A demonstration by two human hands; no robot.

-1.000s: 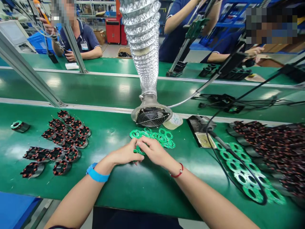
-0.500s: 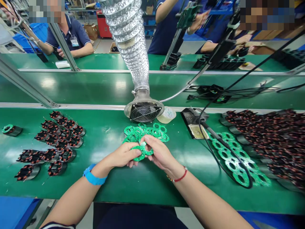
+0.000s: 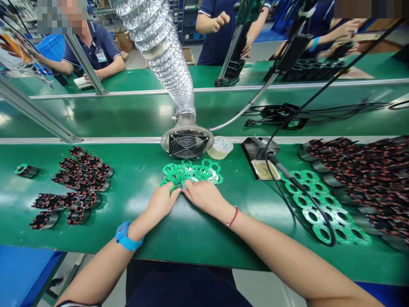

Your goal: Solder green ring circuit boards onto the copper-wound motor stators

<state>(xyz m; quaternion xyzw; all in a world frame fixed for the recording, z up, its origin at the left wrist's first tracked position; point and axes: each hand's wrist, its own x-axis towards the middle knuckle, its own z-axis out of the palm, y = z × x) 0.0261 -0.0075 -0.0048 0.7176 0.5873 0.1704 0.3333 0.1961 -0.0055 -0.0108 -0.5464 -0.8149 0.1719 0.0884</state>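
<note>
Hands [image 3: 163,199] [image 3: 206,196] now farther forward, against the green ring pile [image 3: 179,171]

The ring boards [image 3: 192,172] are green, the wristband [image 3: 128,238] blue, the bracelet [image 3: 234,217] red, the duct [image 3: 159,49] silver.

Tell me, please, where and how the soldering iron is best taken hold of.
Probably by the dark handle, from above on the near right: it is long and slim and juts out of the stand that way, while the tip is hidden.
</note>
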